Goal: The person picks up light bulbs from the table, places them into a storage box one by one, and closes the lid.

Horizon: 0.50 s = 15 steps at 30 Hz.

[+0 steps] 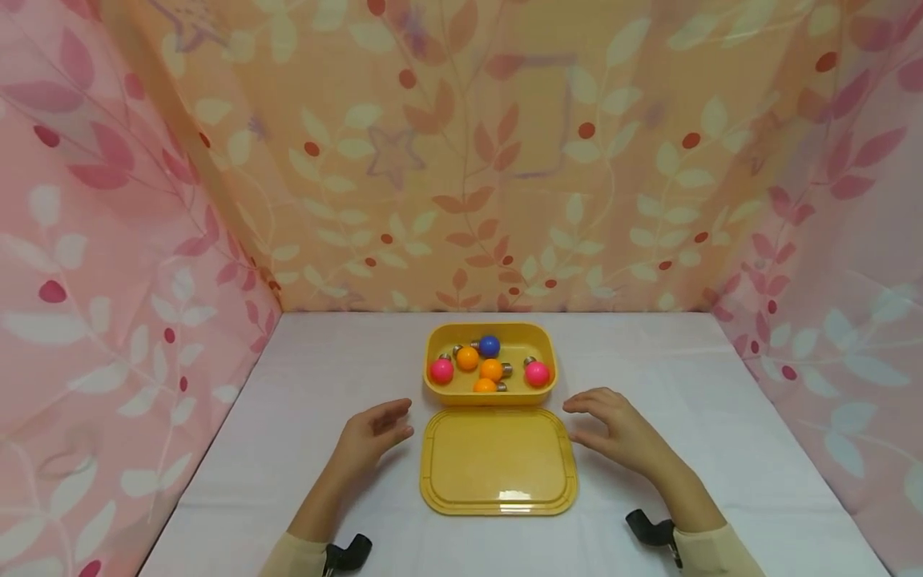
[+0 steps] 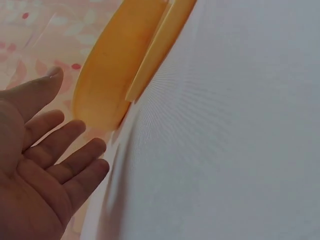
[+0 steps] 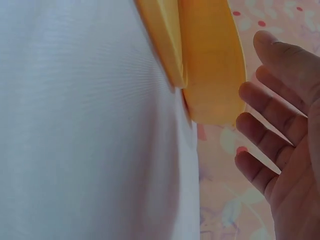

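Observation:
A yellow lid lies flat on the white cloth, right in front of a yellow container. Inside the container are several small light bulbs with metal screw bases: a blue bulb, orange bulbs such as this one, a pink bulb at the left and another pink bulb at the right. My left hand hovers left of the lid with relaxed fingers, holding nothing. On the opposite side, my right hand is likewise relaxed and holds nothing. Both wrist views show the container's yellow side beyond the fingers.
White cloth covers the table. A floral curtain stands along the back, and pink floral panels close in the left and right sides. Black wrist-worn devices sit at both cuffs.

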Available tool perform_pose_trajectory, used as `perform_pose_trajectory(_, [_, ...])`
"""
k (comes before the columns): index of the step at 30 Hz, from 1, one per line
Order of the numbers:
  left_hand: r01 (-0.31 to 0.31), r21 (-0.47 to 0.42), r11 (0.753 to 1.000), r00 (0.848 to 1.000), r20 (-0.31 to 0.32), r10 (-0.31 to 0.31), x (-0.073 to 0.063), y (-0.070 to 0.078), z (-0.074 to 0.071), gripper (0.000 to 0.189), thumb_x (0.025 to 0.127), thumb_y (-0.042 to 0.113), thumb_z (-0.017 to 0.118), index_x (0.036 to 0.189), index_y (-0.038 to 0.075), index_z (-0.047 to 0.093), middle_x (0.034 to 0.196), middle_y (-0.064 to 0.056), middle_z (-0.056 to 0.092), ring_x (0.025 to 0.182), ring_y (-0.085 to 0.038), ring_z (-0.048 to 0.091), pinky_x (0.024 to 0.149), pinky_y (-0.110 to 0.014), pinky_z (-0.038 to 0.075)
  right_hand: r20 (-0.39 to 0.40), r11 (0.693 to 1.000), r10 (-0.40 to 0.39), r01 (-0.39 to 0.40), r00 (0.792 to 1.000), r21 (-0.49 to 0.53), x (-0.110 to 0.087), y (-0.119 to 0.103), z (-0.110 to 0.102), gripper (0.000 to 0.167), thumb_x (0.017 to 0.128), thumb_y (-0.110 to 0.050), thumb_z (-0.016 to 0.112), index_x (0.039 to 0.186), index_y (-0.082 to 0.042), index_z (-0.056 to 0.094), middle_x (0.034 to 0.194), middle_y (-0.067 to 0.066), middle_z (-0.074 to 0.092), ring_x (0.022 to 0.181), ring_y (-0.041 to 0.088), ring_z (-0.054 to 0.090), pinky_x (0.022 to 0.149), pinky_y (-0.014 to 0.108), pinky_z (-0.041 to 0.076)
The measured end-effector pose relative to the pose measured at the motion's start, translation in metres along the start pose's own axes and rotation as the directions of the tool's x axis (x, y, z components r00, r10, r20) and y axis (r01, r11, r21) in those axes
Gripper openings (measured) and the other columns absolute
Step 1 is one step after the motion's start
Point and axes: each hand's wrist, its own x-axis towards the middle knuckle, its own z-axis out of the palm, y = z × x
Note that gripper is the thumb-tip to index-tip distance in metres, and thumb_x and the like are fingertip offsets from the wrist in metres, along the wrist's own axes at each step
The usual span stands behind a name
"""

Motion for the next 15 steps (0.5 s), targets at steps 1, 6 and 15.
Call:
perform_pose_trajectory(1, [-0.004,0.009,1.0,1.0,0.004,0.004,-0.002,0.0,-0.001,0.05,0.089,0.022,0.082,0.136,0.016,0.067,0.137,-0.006,0.068,0.129,-0.023,0.062,0.109,-0.035,0.051,-0.005,1.0,-0.009,0.01,1.0,0.019,-0.001,0.002,0.002,0.041,0.082,-0.022,0.088,0.12,-0.016,0.074,0.124,-0.011,0.068,0.119,0.017,0.06,0.107,0.034,0.044])
perform_pose_trajectory(6, [-0.007,0.068,0.998,1.0,0.015,0.006,-0.008,-0.004,-0.004,0.054,0.085,0.024,0.086,0.136,0.022,0.068,0.137,0.002,0.067,0.134,-0.022,0.058,0.117,-0.049,0.042,-0.012,0.992,-0.039,0.04,0.999,0.123,-0.004,0.011,0.011,0.044,0.081,-0.017,0.088,0.122,-0.01,0.073,0.126,-0.005,0.069,0.12,0.018,0.06,0.109,0.012,0.036])
perform_pose_trajectory(15, [-0.14,0.131,0.981,0.977,0.179,0.116,-0.01,-0.012,-0.002,0.072,0.08,0.036,0.088,0.145,0.027,0.06,0.154,-0.001,0.052,0.148,-0.025,0.043,0.122,-0.054,0.031,0.017,0.985,-0.033,0.029,0.999,0.168,-0.013,0.023,0.018,0.054,0.078,-0.019,0.091,0.127,-0.008,0.07,0.131,0.0,0.068,0.123,0.018,0.059,0.11,0.005,0.031])
